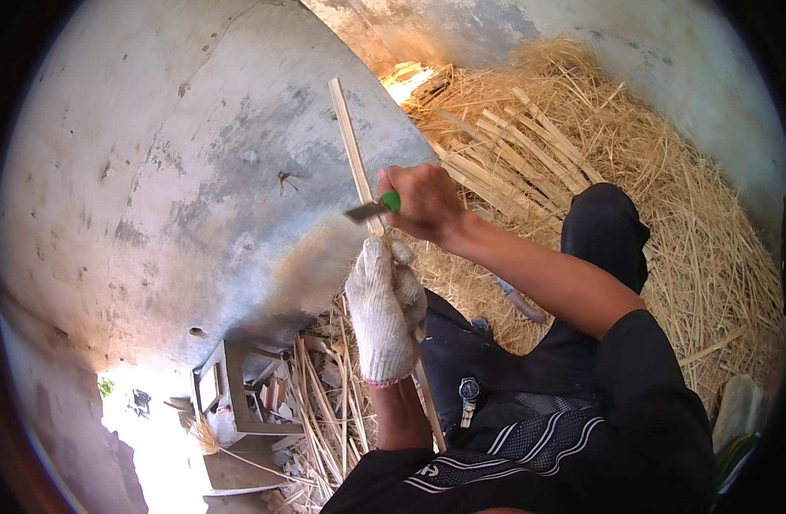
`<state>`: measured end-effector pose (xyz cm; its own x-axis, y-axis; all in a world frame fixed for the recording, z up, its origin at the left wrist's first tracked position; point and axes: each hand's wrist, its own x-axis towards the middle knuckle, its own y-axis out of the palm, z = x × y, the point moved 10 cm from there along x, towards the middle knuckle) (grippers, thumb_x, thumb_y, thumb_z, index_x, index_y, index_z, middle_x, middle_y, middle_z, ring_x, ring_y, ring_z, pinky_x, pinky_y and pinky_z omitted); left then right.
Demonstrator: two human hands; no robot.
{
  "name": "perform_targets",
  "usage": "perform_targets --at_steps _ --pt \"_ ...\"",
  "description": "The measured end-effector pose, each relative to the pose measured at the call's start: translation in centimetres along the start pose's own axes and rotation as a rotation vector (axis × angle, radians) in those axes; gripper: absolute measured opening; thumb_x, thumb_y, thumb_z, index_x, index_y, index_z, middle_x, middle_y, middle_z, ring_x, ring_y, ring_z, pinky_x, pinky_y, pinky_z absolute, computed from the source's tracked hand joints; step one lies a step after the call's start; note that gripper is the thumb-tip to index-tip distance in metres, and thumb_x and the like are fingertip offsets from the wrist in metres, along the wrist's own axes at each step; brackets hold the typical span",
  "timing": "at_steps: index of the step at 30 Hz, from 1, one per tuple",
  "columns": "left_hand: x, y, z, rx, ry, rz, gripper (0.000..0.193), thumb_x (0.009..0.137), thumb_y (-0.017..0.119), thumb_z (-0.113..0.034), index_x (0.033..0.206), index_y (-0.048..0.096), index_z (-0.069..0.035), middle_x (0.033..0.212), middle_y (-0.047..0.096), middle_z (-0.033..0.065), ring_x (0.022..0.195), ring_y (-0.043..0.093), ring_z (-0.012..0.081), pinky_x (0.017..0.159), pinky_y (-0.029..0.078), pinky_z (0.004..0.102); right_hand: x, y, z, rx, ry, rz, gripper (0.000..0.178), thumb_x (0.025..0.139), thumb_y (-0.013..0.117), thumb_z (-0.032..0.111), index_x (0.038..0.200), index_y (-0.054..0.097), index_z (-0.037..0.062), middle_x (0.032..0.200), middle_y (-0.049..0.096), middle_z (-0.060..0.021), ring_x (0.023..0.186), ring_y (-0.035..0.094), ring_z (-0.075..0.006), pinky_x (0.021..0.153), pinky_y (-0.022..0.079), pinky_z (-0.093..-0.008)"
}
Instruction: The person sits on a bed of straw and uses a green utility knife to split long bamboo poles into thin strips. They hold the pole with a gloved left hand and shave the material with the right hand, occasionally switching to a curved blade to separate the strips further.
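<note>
While the left hand, in a white knitted glove, has its grip curled firmly round the lower part, a pale wooden strip rises straight out of that fist, leaning a little to the left at its top! And look at the right hand, bare, just above and to the right: its grip is wrapped round the green handle of a knife, thumb uppermost. The blade lies right across the strip, just above the gloved fingers, its tip poking out on the left side. Most of the strip stands beyond both hands, against the stained wall. Over to the right, a sheaf of split slats rests on a great heap of straw-like shavings, near the dark-clad knee. Down at lower left, a cabinet stands crammed with scraps, more thin sticks beside it!
</note>
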<state>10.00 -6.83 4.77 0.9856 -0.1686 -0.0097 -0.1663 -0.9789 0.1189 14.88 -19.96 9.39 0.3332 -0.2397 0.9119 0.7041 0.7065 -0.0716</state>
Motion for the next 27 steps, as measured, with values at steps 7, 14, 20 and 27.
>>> perform_targets --at_steps 7,14,20,27 --pt "-2.8 3.2 3.4 0.087 -0.134 0.175 0.04 0.102 0.045 -0.047 0.085 0.054 -0.013 0.047 0.035 -0.007 0.032 0.03 0.0066 0.028 0.021 0.024 4.3 -3.6 -9.9 -0.151 0.445 -0.057 0.031 0.089 0.053 0.017 0.064 0.063 0.0011 0.049 0.057 -0.0165 0.04 0.057 -0.0282 0.04 0.044 -0.0418" --pt "-1.0 1.8 1.7 0.113 -0.055 0.042 0.039 0.103 0.045 -0.044 0.091 0.059 -0.009 0.047 0.033 -0.0067 0.032 0.029 0.0062 0.028 0.021 0.0236 3.6 -3.3 -6.4 -0.03 0.319 -0.026 0.028 0.089 0.062 0.017 0.067 0.064 0.0003 0.048 0.057 -0.0165 0.04 0.058 -0.0282 0.042 0.046 -0.0405" --pt "0.5 0.7 0.2 0.024 0.042 0.015 0.041 0.101 0.049 -0.047 0.091 0.058 -0.008 0.048 0.033 -0.0061 0.031 0.028 0.0063 0.027 0.021 0.0237 0.8 -1.5 -0.2 0.04 -0.021 0.042 0.031 0.091 0.057 0.014 0.063 0.059 0.0028 0.048 0.055 -0.017 0.044 0.061 -0.0329 0.044 0.048 -0.0412" --pt "-1.7 2.4 1.5 0.021 -0.026 0.105 0.037 0.102 0.049 -0.044 0.091 0.057 -0.01 0.052 0.036 -0.0074 0.035 0.031 0.0041 0.03 0.022 0.0207 2.3 -3.4 -3.2 -0.13 0.2 -0.054 0.028 0.091 0.057 0.015 0.067 0.062 0.0011 0.047 0.055 -0.0184 0.045 0.061 -0.0343 0.045 0.05 -0.0421"
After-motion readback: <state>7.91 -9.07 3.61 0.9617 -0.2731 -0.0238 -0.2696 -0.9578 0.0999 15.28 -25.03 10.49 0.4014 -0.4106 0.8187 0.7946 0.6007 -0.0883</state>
